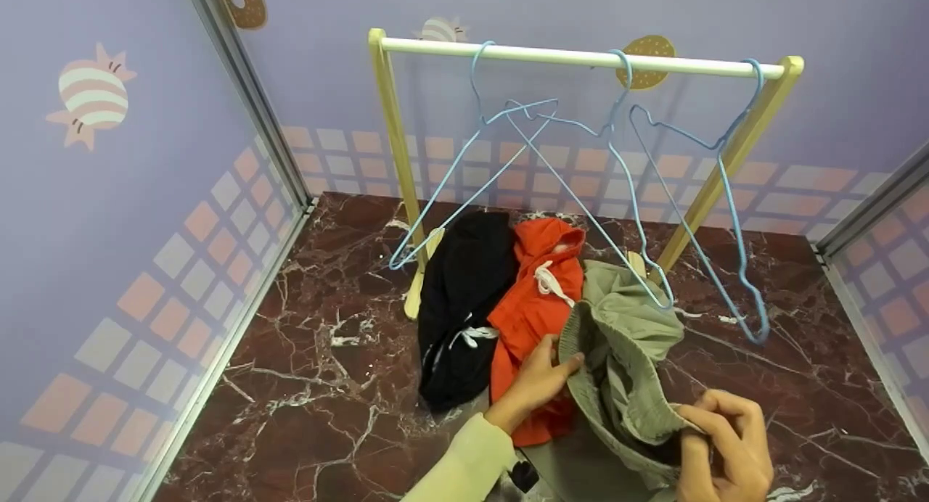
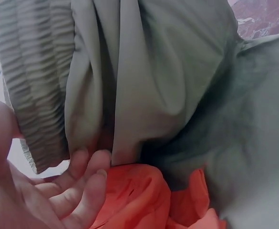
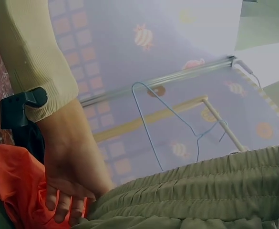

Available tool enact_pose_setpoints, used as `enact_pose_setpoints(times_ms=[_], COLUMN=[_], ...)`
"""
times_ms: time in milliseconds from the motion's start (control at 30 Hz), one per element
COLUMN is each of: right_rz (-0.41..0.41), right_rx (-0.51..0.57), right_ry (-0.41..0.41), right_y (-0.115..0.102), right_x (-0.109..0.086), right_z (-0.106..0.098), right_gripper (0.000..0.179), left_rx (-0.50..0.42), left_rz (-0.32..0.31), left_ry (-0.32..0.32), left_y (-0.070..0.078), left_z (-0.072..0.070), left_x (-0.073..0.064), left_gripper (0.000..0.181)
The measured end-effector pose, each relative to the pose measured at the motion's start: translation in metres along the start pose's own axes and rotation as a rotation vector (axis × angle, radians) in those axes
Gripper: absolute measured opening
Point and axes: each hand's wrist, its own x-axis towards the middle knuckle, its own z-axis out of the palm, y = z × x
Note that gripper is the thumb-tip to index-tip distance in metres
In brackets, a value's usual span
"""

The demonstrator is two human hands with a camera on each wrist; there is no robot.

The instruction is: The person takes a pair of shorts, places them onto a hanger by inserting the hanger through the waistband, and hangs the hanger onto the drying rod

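Note:
Olive-green elastic-waist trousers or shorts (image 1: 642, 382) are held up with the gathered waistband spread wide. On the left side of the waistband, my left hand (image 1: 541, 377) pinches the edge between thumb and fingers; the left wrist view has these fingers (image 2: 89, 191) against the cloth. My right hand (image 1: 733, 444) grips the opposite side with curled fingers. Only a sliver of it shows in the right wrist view. Beneath the left hand lies an orange garment (image 1: 533, 306) with a white drawstring, and beside that a black garment (image 1: 464, 291) with a white drawstring.
A wooden rack with a white rail (image 1: 551, 54) stands behind the clothes. Three blue wire hangers hang from it: a left one (image 1: 464, 150), a middle one (image 1: 633, 190) and a right one (image 1: 731, 190). Patterned purple walls (image 1: 145, 197) enclose the dark red marbled floor (image 1: 305, 400).

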Motion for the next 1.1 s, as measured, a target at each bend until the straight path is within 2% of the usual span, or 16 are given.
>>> enact_pose_setpoints(times_ms=[133,400,533,700,933,1100], right_rz=[-0.046,-0.063,-0.066,-0.075,-0.105,-0.117], right_rx=[0.048,0.062,0.055,0.047,0.068,0.087], right_ry=[0.034,0.023,-0.002,-0.019,-0.039,-0.045], right_y=[-0.002,-0.005,-0.006,-0.007,-0.007,-0.004], right_x=[0.003,0.003,0.003,0.004,0.004,0.004], right_z=[0.002,0.001,-0.001,-0.002,-0.005,-0.007], right_gripper=[0.02,0.02,0.021,0.022,0.022,0.021], left_rx=[0.069,0.143,0.159,0.198,0.23,0.289], left_rz=[0.021,0.033,0.055,0.116,0.176,0.204], left_ry=[0.013,-0.013,-0.014,-0.022,-0.066,-0.102], left_y=[0.0,0.005,0.008,0.013,0.021,0.025], left_z=[-0.002,-0.005,-0.007,-0.011,-0.017,-0.02], left_x=[0.002,0.006,0.008,0.012,0.016,0.021], left_gripper=[0.052,0.068,0.066,0.059,0.06,0.06])
